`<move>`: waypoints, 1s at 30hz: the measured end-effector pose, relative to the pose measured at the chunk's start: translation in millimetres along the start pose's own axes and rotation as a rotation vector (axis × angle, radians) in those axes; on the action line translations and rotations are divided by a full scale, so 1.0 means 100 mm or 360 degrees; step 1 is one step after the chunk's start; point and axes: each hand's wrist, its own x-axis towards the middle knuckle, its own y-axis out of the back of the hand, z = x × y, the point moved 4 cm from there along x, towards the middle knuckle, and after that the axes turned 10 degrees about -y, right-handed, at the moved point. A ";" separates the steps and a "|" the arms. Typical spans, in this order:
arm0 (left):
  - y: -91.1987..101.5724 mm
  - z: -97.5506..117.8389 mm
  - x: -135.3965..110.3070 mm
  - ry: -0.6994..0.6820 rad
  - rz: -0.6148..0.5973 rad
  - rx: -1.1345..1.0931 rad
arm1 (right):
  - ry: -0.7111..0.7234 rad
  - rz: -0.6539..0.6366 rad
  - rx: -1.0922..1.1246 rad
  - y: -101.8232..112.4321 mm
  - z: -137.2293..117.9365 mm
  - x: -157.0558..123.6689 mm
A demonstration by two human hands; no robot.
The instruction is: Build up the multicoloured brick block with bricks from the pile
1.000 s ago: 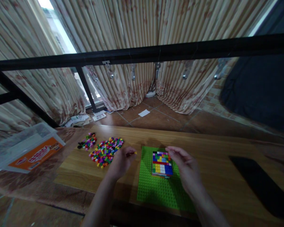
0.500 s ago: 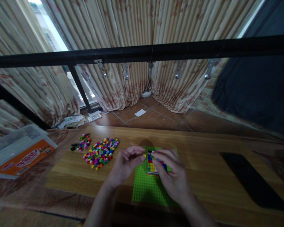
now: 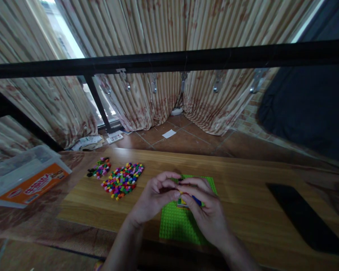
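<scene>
My left hand [image 3: 155,195] and my right hand [image 3: 205,203] meet fingertip to fingertip above a green baseplate [image 3: 175,226]. Between their pinched fingers shows a small yellow toy brick [image 3: 181,192], which both hands appear to grip. Just beneath is a low block of stacked coloured bricks [image 3: 183,205] on the baseplate, its top mostly covered by my fingers. The right hand lies over the block's right side. How the yellow brick sits in the fingertips is too small to make out.
Left on the wooden table [image 3: 101,210] lie a large pile of mixed bricks [image 3: 122,180] and a smaller pile [image 3: 100,168]. A clear plastic box with an orange label [image 3: 35,186] stands beyond the left edge. A black flat object [image 3: 305,218] lies right; a dark rail [image 3: 169,62] crosses behind.
My left hand has moved right, bringing its fingertips against those of my right hand over the stacked bricks. The view has shifted slightly.
</scene>
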 end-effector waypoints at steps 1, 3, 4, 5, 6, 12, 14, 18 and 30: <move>0.00 0.00 0.00 -0.0009 0.0013 -0.0024 | -0.0008 0.0016 0.0036 0.00 0.00 0.00; 0.00 0.00 0.02 -0.0015 0.0035 -0.0066 | -0.0016 0.0048 0.0091 0.01 0.00 0.00; 0.00 0.00 0.02 -0.0012 0.0045 -0.0082 | -0.0020 0.0065 0.0106 0.01 -0.01 0.00; -0.01 -0.01 0.03 -0.0005 0.0054 -0.0093 | -0.0025 0.0081 0.0113 0.01 -0.02 0.00; -0.01 -0.01 0.03 0.0002 0.0062 -0.0100 | -0.0030 0.0096 0.0117 0.02 -0.02 0.00; -0.02 -0.04 0.03 0.0081 0.0124 -0.0045 | -0.0104 0.0135 0.0118 0.08 0.04 0.00; 0.01 -0.06 0.03 0.0111 0.0209 0.0042 | -0.0173 0.0205 0.0081 0.14 0.14 0.00; 0.16 -0.13 0.04 0.0205 0.0559 0.0253 | -0.0390 0.0357 0.0007 0.26 0.40 0.00; 0.17 -0.32 0.03 0.0238 0.0507 0.0481 | -0.0384 0.0334 -0.0150 0.15 0.51 -0.01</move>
